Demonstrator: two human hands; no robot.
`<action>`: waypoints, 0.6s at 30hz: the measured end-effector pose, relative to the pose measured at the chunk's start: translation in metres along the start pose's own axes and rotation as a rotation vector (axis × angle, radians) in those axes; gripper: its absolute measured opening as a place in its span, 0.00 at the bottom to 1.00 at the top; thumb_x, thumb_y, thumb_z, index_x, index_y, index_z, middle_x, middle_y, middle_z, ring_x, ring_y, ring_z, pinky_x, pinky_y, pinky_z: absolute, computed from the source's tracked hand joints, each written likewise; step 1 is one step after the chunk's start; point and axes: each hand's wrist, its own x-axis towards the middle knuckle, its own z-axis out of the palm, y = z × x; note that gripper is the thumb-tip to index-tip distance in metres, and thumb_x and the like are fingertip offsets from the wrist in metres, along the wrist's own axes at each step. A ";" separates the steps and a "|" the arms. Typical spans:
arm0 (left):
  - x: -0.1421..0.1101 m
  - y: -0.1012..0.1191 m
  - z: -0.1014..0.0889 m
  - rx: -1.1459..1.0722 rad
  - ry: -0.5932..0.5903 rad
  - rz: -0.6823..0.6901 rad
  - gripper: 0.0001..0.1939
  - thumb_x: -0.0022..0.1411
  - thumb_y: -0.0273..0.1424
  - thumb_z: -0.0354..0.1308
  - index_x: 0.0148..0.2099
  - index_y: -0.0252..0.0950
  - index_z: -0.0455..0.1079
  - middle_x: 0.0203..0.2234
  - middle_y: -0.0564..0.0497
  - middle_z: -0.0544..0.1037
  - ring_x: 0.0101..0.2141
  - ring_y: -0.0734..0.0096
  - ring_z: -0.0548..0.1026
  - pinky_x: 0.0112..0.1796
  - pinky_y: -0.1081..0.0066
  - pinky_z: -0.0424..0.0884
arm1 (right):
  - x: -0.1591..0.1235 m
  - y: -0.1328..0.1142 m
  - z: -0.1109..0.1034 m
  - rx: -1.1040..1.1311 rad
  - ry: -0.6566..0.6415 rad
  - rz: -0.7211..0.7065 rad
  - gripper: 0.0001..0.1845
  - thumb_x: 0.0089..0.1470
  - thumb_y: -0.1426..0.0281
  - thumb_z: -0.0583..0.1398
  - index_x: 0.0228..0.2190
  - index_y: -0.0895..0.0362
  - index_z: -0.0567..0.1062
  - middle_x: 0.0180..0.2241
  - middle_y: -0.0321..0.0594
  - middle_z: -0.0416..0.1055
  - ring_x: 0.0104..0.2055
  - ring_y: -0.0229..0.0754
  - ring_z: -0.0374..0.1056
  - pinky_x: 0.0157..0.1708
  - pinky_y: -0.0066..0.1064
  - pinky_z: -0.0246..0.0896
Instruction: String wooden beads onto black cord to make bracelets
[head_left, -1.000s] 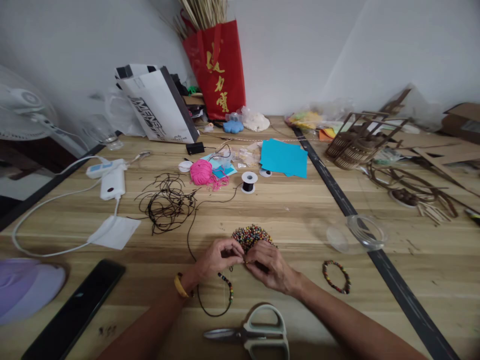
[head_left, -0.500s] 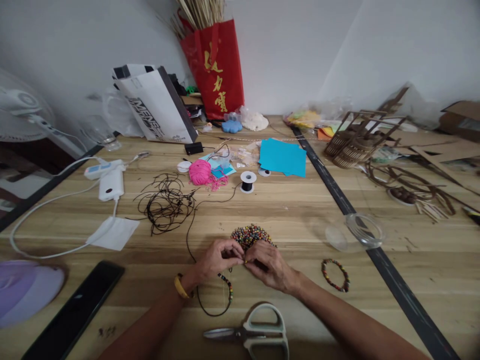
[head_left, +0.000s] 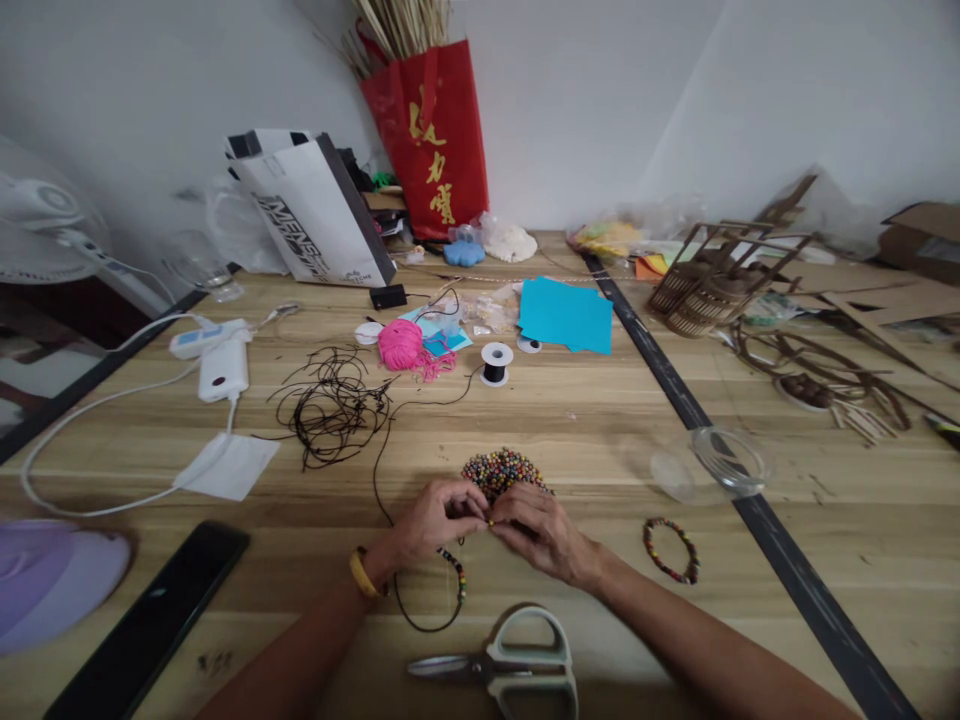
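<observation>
My left hand (head_left: pixel 442 515) is closed in a pinch on the thin black cord (head_left: pixel 377 480), near its end. My right hand (head_left: pixel 541 530) pinches a small yellow bead (head_left: pixel 491 523) right at the left fingertips. Whether the cord runs through that bead is too small to tell. Below my left hand hangs a short row of strung beads (head_left: pixel 460 577) on the cord, which loops down onto the table. Just beyond both hands lies a pile of multicoloured beads (head_left: pixel 504 468), partly hidden by my right hand. The cord leads back to a spool (head_left: pixel 495 365).
Scissors (head_left: pixel 517 665) lie close in front of me. A finished bead bracelet (head_left: pixel 671 550) and a clear round container (head_left: pixel 727 462) are on the right. A black phone (head_left: pixel 154 620), tangled dark cords (head_left: pixel 330 405) and pink yarn (head_left: pixel 400 345) lie to the left.
The hands stay in nearly the same place. Between the fingertips the yellow bead shows a little more clearly now.
</observation>
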 end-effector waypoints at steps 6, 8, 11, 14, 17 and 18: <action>-0.001 0.006 -0.002 0.031 -0.003 0.011 0.05 0.51 0.27 0.63 0.32 0.32 0.74 0.25 0.52 0.76 0.27 0.74 0.69 0.30 0.76 0.65 | 0.000 -0.002 -0.001 -0.002 0.025 -0.002 0.06 0.62 0.75 0.54 0.36 0.58 0.71 0.32 0.43 0.72 0.35 0.40 0.66 0.36 0.33 0.65; -0.002 0.011 -0.003 0.033 -0.004 0.026 0.06 0.54 0.30 0.61 0.32 0.32 0.74 0.26 0.51 0.77 0.29 0.72 0.71 0.32 0.75 0.66 | 0.001 -0.003 -0.002 -0.017 0.048 -0.002 0.07 0.62 0.75 0.53 0.37 0.58 0.71 0.32 0.44 0.72 0.35 0.41 0.65 0.36 0.33 0.65; -0.002 0.017 -0.006 0.043 -0.002 0.051 0.13 0.61 0.35 0.55 0.31 0.32 0.73 0.27 0.49 0.77 0.31 0.70 0.73 0.36 0.73 0.67 | 0.000 -0.004 -0.003 -0.042 0.098 -0.011 0.08 0.62 0.76 0.52 0.39 0.58 0.71 0.33 0.44 0.71 0.35 0.41 0.66 0.36 0.34 0.65; -0.002 0.019 -0.007 0.061 -0.005 0.066 0.17 0.64 0.37 0.50 0.30 0.31 0.73 0.27 0.48 0.78 0.31 0.69 0.74 0.36 0.73 0.67 | 0.001 -0.005 -0.004 -0.050 0.116 -0.014 0.09 0.61 0.77 0.52 0.40 0.58 0.70 0.34 0.45 0.71 0.37 0.41 0.66 0.38 0.34 0.65; -0.002 0.016 -0.007 0.099 -0.006 0.073 0.16 0.63 0.37 0.52 0.31 0.31 0.74 0.27 0.48 0.78 0.31 0.69 0.73 0.36 0.73 0.66 | 0.001 -0.006 -0.004 -0.057 0.130 -0.020 0.09 0.61 0.77 0.52 0.41 0.57 0.70 0.34 0.44 0.71 0.37 0.41 0.66 0.37 0.34 0.65; -0.002 0.015 -0.007 0.111 -0.007 0.073 0.16 0.62 0.37 0.53 0.32 0.31 0.75 0.28 0.47 0.78 0.32 0.69 0.74 0.37 0.72 0.66 | 0.001 -0.005 -0.003 -0.062 0.136 -0.029 0.09 0.61 0.77 0.52 0.41 0.57 0.70 0.33 0.44 0.71 0.36 0.41 0.66 0.37 0.34 0.65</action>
